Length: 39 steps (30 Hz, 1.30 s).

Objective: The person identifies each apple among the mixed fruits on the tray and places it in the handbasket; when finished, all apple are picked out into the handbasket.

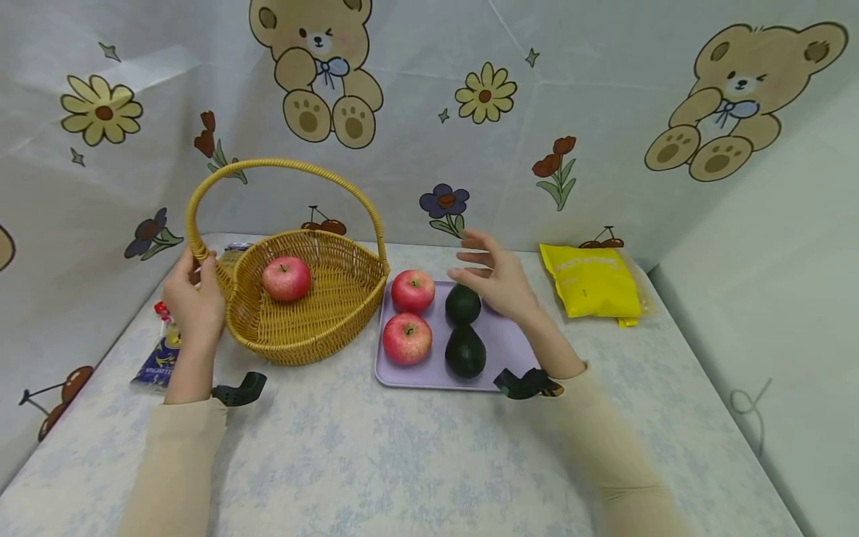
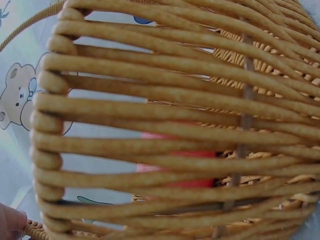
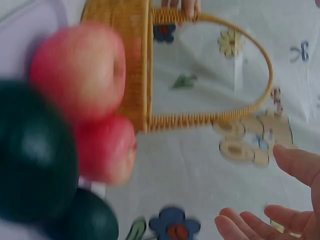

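Note:
My left hand [image 1: 196, 300] grips the wicker basket [image 1: 310, 350] by the left foot of its tall hoop handle. One red apple [image 1: 286, 279] lies inside the basket; the left wrist view shows its red skin [image 2: 187, 162] through the woven side. My right hand [image 1: 499, 282] hovers over the back of the purple tray [image 1: 499, 358], fingers spread and loosely bent, holding nothing. On the tray's left part sit two red apples [image 1: 406, 338], one behind the other. Beside them lie two dark green avocados [image 1: 465, 350], nearest to my right hand. That hand hides some of the tray.
A blue packet [image 1: 159, 364] and a small red-topped item [image 1: 162, 309] lie left of the basket, partly behind my left arm. Another package [image 1: 235, 253] shows behind the basket. A yellow bag [image 1: 593, 282] lies at the back right, before the printed backdrop.

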Tool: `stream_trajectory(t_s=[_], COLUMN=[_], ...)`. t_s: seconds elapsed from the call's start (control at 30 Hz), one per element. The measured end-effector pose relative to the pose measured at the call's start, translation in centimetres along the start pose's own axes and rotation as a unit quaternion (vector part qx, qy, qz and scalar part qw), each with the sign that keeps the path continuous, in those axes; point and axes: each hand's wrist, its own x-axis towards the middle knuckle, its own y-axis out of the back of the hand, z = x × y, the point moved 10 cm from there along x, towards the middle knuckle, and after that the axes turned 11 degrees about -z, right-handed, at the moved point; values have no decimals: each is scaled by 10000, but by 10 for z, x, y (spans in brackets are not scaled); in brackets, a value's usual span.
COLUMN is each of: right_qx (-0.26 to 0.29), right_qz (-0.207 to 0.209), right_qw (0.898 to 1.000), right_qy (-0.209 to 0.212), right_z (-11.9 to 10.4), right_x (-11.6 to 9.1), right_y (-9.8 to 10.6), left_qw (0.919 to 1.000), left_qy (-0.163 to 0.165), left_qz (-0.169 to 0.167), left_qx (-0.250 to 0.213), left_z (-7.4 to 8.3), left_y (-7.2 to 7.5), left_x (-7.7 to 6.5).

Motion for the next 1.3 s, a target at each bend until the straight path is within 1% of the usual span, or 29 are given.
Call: stream_trajectory(t_s=[0.1, 0.23, 0.37, 0.47, 0.63, 0.73, 0.93, 1.3], right_qx=[-55, -87, -169, -192, -270, -324, -309, -233], right_qz=[267, 612, 1003, 1228, 1392, 1420, 1383, 1252], right_qw=[9995, 9973, 9925, 9888, 9837, 9821, 9823, 9801], right_qy=[-129, -390, -673, -832, -1107, -1190, -1225, -1521], right_z=[21, 45, 65, 77, 95, 104, 113, 129], right_x=[-11, -23, -33, -39, -46, -48, -46, -42], right_y=[29, 59, 82, 92, 99, 100, 100, 92], left_qw=[10000, 10000, 10000, 9999, 9999, 9999, 10000, 10000], left_qy=[-9, 26, 84, 110, 79, 70, 55, -10], left_qz=[0, -8, -29, -46, -64, -66, -21, 16], left_qx=[4, 3, -8, -15, -31, -38, -30, -7], left_z=[-1, -3, -5, -6, -4, -3, -4, -2], left_y=[1, 1, 2, 1, -1, -1, 0, 0], left_x=[0, 1, 0, -1, -1, -1, -1, 0])
